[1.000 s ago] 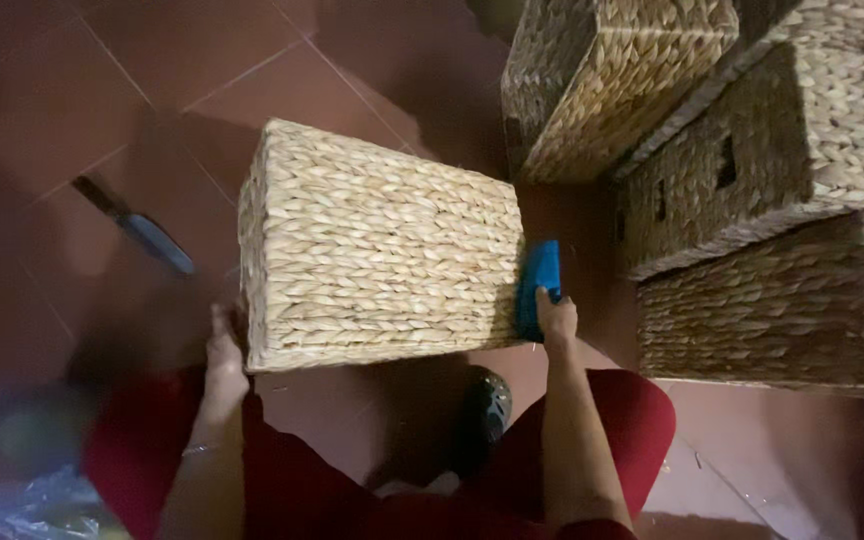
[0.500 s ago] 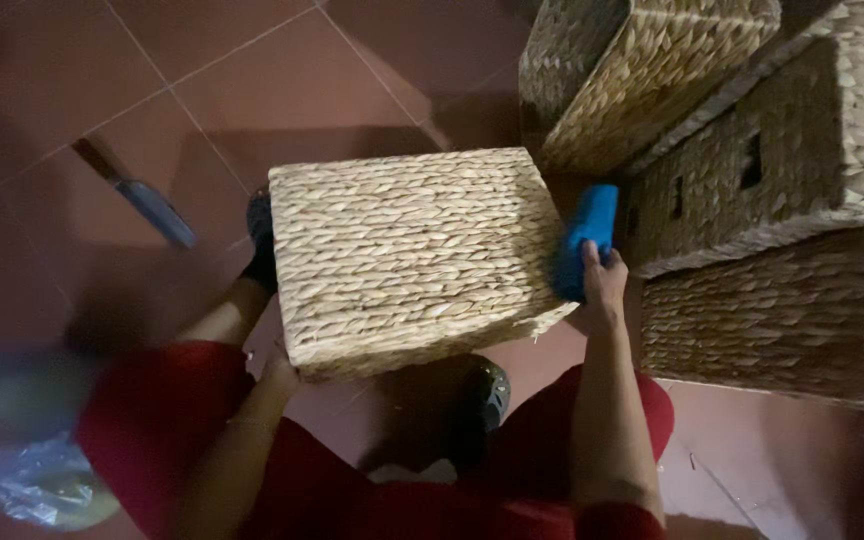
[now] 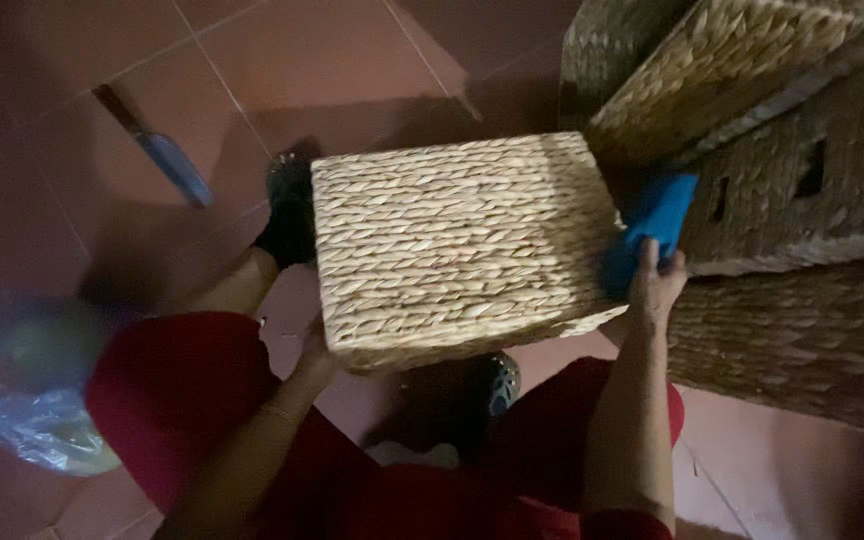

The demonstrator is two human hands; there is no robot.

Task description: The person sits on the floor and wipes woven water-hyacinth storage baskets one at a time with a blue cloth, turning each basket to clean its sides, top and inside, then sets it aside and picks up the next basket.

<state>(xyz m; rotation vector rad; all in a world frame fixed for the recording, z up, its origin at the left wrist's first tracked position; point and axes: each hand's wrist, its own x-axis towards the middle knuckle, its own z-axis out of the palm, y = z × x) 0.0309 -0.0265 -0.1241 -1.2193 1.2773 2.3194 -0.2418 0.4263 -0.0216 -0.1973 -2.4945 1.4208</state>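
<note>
The woven basket (image 3: 457,245), a pale box of plaited straw, sits tipped over the person's lap above the red tiled floor (image 3: 332,60), its flat side turned up toward the head camera. The left hand (image 3: 314,352) is tucked under the basket's near left corner; its grip is hidden beneath the weave, so I cannot tell how it is set. The right hand (image 3: 655,285) is closed round a blue block (image 3: 652,228) and presses it against the basket's right side.

Hard by on the right stands a stack of darker woven baskets (image 3: 802,210), crowding that side and just beside the blue block. Another pale basket (image 3: 722,60) leans at the top right corner. On the floor to the upper left lies a blue-bladed tool (image 3: 157,150), well apart. A crumpled clear plastic bag (image 3: 27,420) lies at the lower left. Dark shoes (image 3: 287,210) show beside and below the basket.
</note>
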